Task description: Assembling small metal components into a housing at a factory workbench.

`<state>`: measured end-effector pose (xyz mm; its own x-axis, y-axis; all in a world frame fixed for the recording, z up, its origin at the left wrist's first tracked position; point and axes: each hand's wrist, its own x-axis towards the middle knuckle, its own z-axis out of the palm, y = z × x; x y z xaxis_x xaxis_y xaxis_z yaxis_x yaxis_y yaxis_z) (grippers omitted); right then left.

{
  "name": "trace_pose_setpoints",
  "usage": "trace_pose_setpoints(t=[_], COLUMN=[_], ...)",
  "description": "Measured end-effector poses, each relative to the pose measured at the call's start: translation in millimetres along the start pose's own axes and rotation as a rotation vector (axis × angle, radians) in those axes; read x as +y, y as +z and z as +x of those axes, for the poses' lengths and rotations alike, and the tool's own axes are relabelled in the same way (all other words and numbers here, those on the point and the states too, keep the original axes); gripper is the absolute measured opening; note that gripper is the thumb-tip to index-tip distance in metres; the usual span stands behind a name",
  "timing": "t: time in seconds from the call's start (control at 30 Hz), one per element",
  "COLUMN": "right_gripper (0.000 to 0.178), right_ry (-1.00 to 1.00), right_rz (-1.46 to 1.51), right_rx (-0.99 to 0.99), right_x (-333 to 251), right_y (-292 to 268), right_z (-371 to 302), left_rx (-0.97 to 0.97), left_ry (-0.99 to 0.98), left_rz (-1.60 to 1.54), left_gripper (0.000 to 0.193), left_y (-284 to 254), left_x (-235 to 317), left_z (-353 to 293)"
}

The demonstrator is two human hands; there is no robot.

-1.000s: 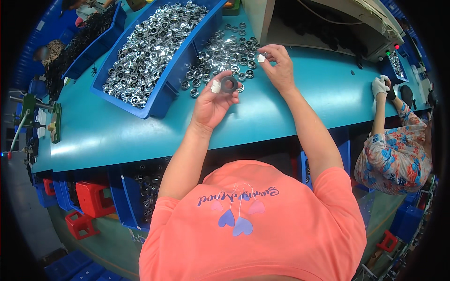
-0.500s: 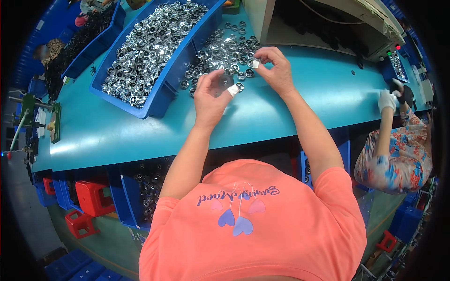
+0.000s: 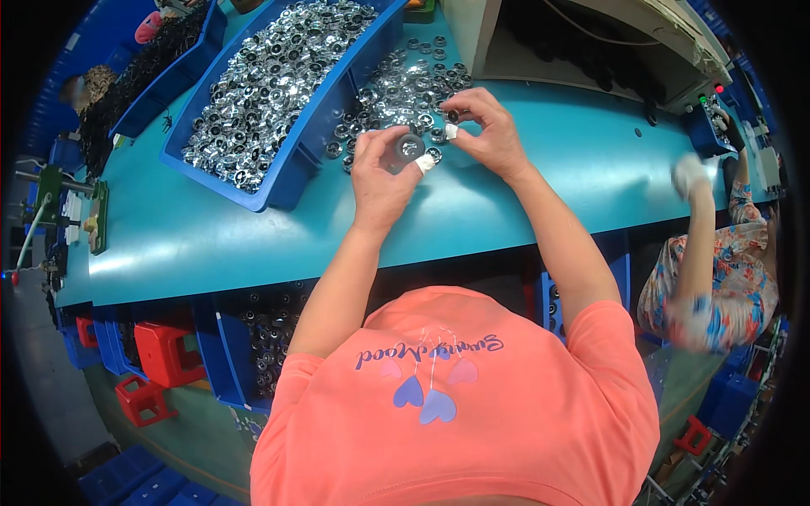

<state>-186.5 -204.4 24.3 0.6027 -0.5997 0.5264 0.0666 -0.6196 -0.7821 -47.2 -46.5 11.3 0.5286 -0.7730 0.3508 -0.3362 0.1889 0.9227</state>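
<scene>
My left hand (image 3: pixel 380 179) is closed with thumb and fingers around a dark grey wheel-like disc (image 3: pixel 410 148), whose round face with a small centre shows. To its right, my right hand (image 3: pixel 496 139) pinches a small round part with a dark centre (image 3: pixel 452 115) between thumb and fingers. White tape wraps both thumbs. The hands are apart, just above the near edge of a loose pile of shiny chrome round parts (image 3: pixel 405 94) on the teal table (image 3: pixel 472 202). One chrome part lies beside my left thumb.
A blue bin (image 3: pixel 295 173) heaped with similar chrome parts stands left of the pile. Farther left is another blue bin (image 3: pixel 156 105) with black pieces. A pale open-fronted machine (image 3: pixel 582 63) sits at the back right. At right, a co-worker's gloved hand (image 3: pixel 692 175) is over the table.
My right hand has shifted slightly left, closer to my left hand, and the small part in it now shows. The disc's face is plainer to see. The co-worker's arms have moved.
</scene>
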Motion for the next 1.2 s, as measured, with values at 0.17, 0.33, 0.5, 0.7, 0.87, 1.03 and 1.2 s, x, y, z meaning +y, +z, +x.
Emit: trace_pose_setpoints(t=[0.17,0.33,0.5,0.7,0.87,1.03,1.2], right_gripper=[0.031,0.031,0.032,0.036,0.035,0.03,0.023], right_ry=[-0.003,0.005,0.035,0.116,0.107,0.069,0.051], right_rz=[0.046,0.073,0.105,0.223,0.29,0.327,0.408], right_rx=[-0.067,-0.095,-0.114,-0.144,-0.142,-0.097,-0.059], right_x=[-12,-17,-25,-38,-48,-49,-50], right_y=[3,5,6,12,21,28,39], right_z=[-1,-1,2,7,9,10,9], left_rx=[0.035,0.081,0.092,-0.078,-0.098,-0.104,-0.1], left_ry=[-0.106,-0.043,-0.05,-0.437,-0.487,-0.508,-0.517], left_rz=[-0.242,-0.065,-0.123,-1.018,-1.201,-1.316,-1.339], left_gripper=[0.048,0.047,0.049,0.045,0.047,0.04,0.031], left_y=[-1,-3,-3,-17,-20,-24,-22], left_x=[-1,-1,3,-12,-17,-17,-6], left_z=[2,2,2,6,6,7,8])
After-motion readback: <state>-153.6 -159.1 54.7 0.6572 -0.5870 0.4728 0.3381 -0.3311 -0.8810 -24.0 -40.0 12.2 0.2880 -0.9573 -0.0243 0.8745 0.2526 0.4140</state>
